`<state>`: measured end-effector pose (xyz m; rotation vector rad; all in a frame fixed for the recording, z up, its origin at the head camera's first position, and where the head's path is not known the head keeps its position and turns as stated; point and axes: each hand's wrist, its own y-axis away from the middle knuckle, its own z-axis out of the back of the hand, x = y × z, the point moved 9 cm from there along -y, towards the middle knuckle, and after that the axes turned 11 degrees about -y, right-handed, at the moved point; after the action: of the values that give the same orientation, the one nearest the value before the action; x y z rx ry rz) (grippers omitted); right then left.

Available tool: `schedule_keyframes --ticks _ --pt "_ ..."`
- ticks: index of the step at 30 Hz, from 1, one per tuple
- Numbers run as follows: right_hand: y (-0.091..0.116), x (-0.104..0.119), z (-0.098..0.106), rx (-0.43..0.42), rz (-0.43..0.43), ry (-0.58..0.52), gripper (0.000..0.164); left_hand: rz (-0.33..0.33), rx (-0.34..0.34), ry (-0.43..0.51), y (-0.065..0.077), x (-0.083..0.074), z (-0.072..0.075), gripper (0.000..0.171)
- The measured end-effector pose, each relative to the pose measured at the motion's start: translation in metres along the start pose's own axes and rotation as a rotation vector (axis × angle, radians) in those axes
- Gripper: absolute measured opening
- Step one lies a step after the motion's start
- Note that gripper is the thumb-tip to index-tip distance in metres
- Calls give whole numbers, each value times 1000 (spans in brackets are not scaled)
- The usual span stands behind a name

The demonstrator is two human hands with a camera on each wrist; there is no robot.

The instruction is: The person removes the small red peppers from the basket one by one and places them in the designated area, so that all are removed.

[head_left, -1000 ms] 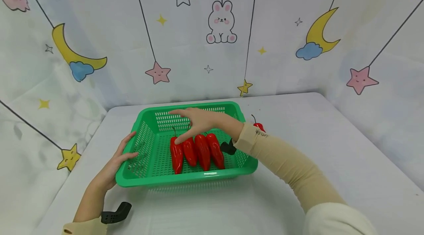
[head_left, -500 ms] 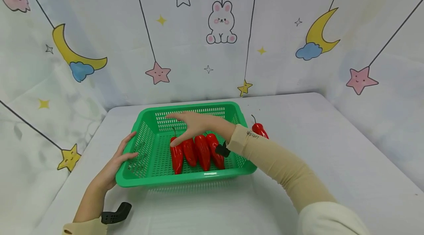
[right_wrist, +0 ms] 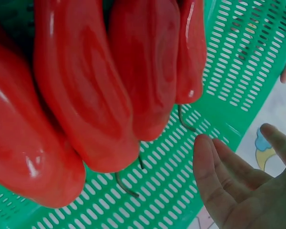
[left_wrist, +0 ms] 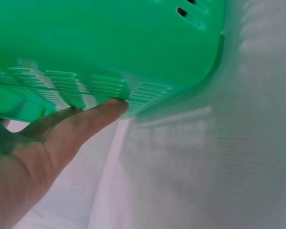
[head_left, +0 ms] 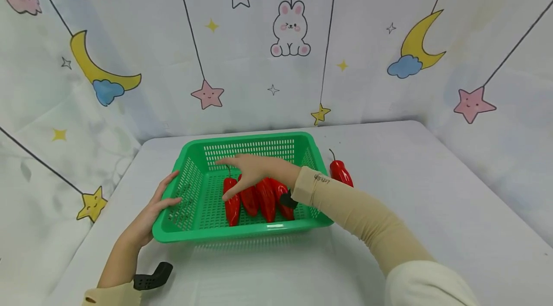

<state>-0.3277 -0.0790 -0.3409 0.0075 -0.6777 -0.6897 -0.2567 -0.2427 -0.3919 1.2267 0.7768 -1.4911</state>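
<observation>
In the head view a green plastic basket (head_left: 242, 233) with slotted walls stands on the table. Several glossy red peppers lie side by side in it, the leftmost pepper (head_left: 232, 207) nearest my right thumb. My right hand (head_left: 252, 170) hovers over their stem ends, thumb and fingers spread, holding nothing. In the right wrist view this hand (right_wrist: 248, 181) is beside the thin stems, apart from the red peppers (right_wrist: 81, 86). My left hand (head_left: 149, 212) rests against the basket's left side; the left wrist view shows its extended fingers (left_wrist: 93, 119) against the outer slotted wall.
Another red pepper (head_left: 340, 173) lies on the white table (head_left: 410, 191) just right of the basket. Behind the table hangs a white cloth (head_left: 255, 66) printed with moons, stars and rabbits. A black strap device (head_left: 153, 277) sits at my left wrist.
My right hand has moved slightly nearer and lower over the peppers, and its forearm now uncovers more of the pepper outside the basket. The left hand and basket stay put.
</observation>
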Motion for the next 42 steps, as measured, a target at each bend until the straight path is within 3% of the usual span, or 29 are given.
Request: schedule_keyframes --ticks 24,42 --pt "-13 -7 -25 70 -80 75 92 -5 10 4 0 0 -1 65" --pt "-24 -7 -38 104 -92 243 95 -1 3 -2 -1 -1 -1 65"
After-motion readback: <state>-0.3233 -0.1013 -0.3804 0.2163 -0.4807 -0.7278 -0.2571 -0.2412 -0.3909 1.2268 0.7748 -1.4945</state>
